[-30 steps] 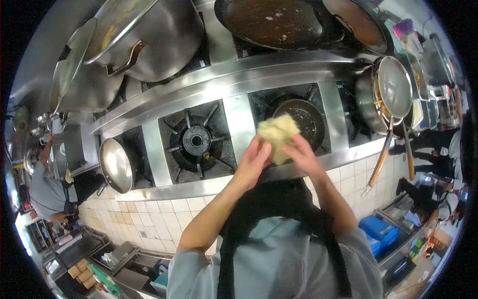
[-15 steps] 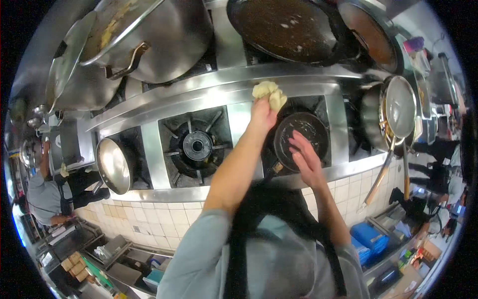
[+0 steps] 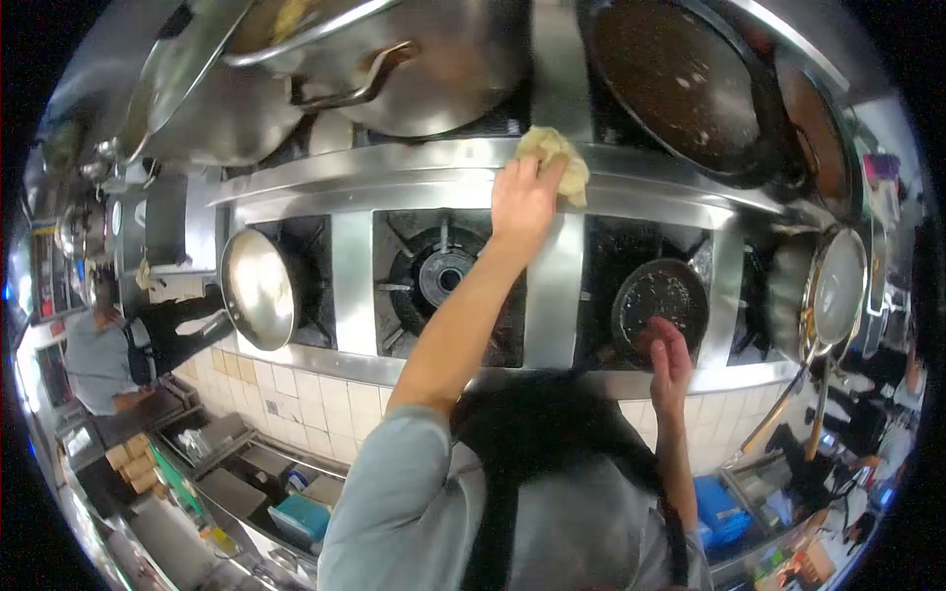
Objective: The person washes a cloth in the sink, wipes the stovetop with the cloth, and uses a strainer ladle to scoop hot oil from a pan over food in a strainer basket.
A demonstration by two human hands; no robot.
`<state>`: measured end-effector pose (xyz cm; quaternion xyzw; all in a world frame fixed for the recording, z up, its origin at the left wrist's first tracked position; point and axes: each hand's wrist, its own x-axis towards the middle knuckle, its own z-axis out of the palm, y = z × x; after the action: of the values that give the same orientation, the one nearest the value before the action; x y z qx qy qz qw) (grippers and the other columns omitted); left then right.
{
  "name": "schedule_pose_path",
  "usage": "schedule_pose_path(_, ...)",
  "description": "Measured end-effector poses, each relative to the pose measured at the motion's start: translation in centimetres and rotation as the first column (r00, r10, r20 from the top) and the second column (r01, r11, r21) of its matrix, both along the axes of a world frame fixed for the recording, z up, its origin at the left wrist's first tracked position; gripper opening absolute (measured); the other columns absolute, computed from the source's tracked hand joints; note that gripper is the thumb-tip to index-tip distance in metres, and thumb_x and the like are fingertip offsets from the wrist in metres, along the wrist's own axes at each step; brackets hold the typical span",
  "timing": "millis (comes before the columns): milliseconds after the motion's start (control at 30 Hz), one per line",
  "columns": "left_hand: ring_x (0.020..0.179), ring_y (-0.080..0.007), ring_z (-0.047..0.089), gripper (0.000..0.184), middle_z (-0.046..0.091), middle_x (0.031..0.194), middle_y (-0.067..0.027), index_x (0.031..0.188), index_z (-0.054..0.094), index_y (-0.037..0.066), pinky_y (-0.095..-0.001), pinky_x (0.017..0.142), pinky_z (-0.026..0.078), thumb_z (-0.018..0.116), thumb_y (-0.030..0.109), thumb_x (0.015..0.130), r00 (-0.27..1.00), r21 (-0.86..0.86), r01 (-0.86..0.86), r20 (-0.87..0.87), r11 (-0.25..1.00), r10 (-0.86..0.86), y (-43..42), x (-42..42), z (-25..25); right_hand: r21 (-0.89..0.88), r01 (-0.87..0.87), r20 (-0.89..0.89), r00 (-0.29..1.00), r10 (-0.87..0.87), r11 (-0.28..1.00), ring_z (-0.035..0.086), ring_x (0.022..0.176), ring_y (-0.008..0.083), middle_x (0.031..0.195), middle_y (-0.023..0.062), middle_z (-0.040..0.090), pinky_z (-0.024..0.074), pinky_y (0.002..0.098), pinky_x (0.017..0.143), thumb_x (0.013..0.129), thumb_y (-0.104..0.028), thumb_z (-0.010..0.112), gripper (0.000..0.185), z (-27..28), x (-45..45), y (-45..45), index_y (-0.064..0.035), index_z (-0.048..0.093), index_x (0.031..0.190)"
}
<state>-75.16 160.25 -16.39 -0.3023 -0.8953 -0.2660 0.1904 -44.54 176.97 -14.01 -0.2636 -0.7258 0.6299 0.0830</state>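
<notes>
2 hands: 1 left hand (image 3: 523, 202), 1 right hand (image 3: 672, 359). 1 yellow cloth (image 3: 574, 179). At the far left, 2 large steel pots (image 3: 443, 87); at the far right, 2 broad dark pans (image 3: 680, 84). Nearer, 1 small dark pan (image 3: 645, 298) and, left, 1 shiny pan (image 3: 258, 291), with 1 bare burner (image 3: 445, 278) between. Left, 1 co-worker (image 3: 97, 362).

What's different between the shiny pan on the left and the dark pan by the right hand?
The shiny pan is silvery inside; the dark pan is blackish. Pale specks dot the dark pan; the shiny pan shows bright reflections. The right hand overlaps the dark pan in this view; the shiny pan sits well away. Both are round.
</notes>
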Motion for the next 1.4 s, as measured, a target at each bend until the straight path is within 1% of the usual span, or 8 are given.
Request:
schedule_pose_path(167, 0.089, -0.0281, 0.064, 0.032, 0.062, 0.098, -0.0071, 0.109, 0.07, 0.015, -0.0405, 0.077, 0.055, 0.063, 0.007, 0.079, 1.0, -0.088, -0.012, 0.01, 0.996, 0.012, -6.1, -3.5, -0.3, 0.056, -0.198, 0.025, 0.98, 0.197, 0.979, 0.062, 0.098, 0.0136, 0.109, 0.0086, 0.066, 0.0506, 0.0283, 0.089, 0.103, -0.014, 0.053, 0.031, 2.6, -3.9, -3.5, 0.0011, 0.056, 0.13)
schedule_pose_path(500, 0.096, -0.0343, 0.064, 0.036, 0.061, 0.106, -0.0126, 0.122, 0.064, 0.016, -0.0468, 0.078, 0.056, 0.063, 0.01, 0.086, 0.849, -0.431, -0.461, 0.042, 0.776, 0.527, -30.8, -9.6, 2.2, -0.083, -0.23, 0.031, 0.972, 0.234, 0.97, 0.065, 0.102, 0.0161, 0.113, 0.0095, 0.065, 0.0519, 0.0298, 0.087, 0.101, -0.008, 0.056, 0.029, 0.0, -5.5, -8.3, 0.0009, 0.057, 0.128)
schedule_pose_path(833, 0.094, -0.0298, 0.064, 0.03, 0.062, 0.109, -0.0104, 0.111, 0.069, 0.01, -0.0432, 0.079, 0.056, 0.065, 0.012, 0.082, 0.99, -0.163, -0.013, 0.136, 0.986, 0.035, -9.5, 1.6, -1.1, 0.11, -0.331, 0.078, 0.943, 0.324, 0.937, 0.069, 0.096, 0.0174, 0.107, 0.0108, 0.07, 0.0543, 0.0303, 0.084, 0.1, -0.007, 0.056, 0.025, 0.3, -4.8, -6.6, -0.001, 0.06, 0.125)
schedule_pose_path(933, 0.118, -0.0318, 0.053, 0.056, 0.057, 0.12, -0.0113, 0.141, 0.05, 0.011, -0.0466, 0.092, 0.049, 0.059, 0.015, 0.086, 0.957, -0.398, 0.156, 0.288, 0.904, -0.038, -2.7, 4.2, -4.0, 0.063, -0.285, 0.134, 0.952, 0.275, 0.956, 0.067, 0.096, 0.016, 0.107, 0.0114, 0.069, 0.0534, 0.0288, 0.088, 0.101, -0.004, 0.055, 0.025, 0.1, -3.4, -5.7, 0.0026, 0.059, 0.125)
schedule_pose_path(1033, 0.125, -0.0319, 0.048, 0.05, 0.055, 0.121, -0.0103, 0.137, 0.054, 0.008, -0.0464, 0.097, 0.048, 0.057, 0.015, 0.087, 0.96, -0.216, 0.235, 0.202, 0.948, -0.192, 0.1, 6.5, -6.1, 0.055, -0.244, 0.098, 0.966, 0.237, 0.968, 0.067, 0.096, 0.0161, 0.106, 0.0121, 0.069, 0.0531, 0.0287, 0.088, 0.102, -0.004, 0.054, 0.024, 0.2, -2.3, -5.4, 0.0033, 0.06, 0.124)
schedule_pose_path(1100, 0.128, -0.0312, 0.046, 0.041, 0.054, 0.125, -0.01, 0.128, 0.059, 0.009, -0.0466, 0.098, 0.048, 0.057, 0.015, 0.088, 0.924, -0.306, 0.28, 0.343, 0.91, -0.169, 0.1, 6.0, -5.9, 0.058, -0.219, 0.124, 0.97, 0.211, 0.974, 0.07, 0.092, 0.0191, 0.104, 0.0145, 0.072, 0.0546, 0.0318, 0.085, 0.1, -0.006, 0.057, 0.024, -0.3, -1.9, -5.4, 0.002, 0.062, 0.122)
schedule_pose_path(1133, 0.132, -0.031, 0.044, 0.03, 0.052, 0.131, -0.0101, 0.115, 0.065, 0.007, -0.0476, 0.098, 0.049, 0.057, 0.015, 0.087, 0.755, -0.029, 0.19, 0.644, 0.981, -0.127, -0.2, 5.2, -4.5, 0.063, -0.215, 0.114, 0.972, 0.207, 0.975, 0.07, 0.092, 0.0193, 0.103, 0.0146, 0.072, 0.0546, 0.0319, 0.084, 0.1, -0.007, 0.057, 0.023, -0.6, -1.8, -5.4, 0.0021, 0.062, 0.121)
schedule_pose_path(1400, 0.118, -0.0345, 0.06, 0.036, 0.062, 0.125, -0.0171, 0.099, 0.069, 0.001, -0.0452, 0.101, 0.049, 0.047, 0.029, 0.098, 0.831, -0.463, 0.391, 0.549, 0.796, -0.089, -7.7, -1.8, -1.6, 0.201, -0.365, 0.17, 0.927, 0.335, 0.909, 0.068, 0.093, 0.0166, 0.102, 0.0127, 0.07, 0.0545, 0.0299, 0.085, 0.101, -0.004, 0.054, 0.023, 0.5, -4.8, -6.5, 0.0034, 0.061, 0.121)
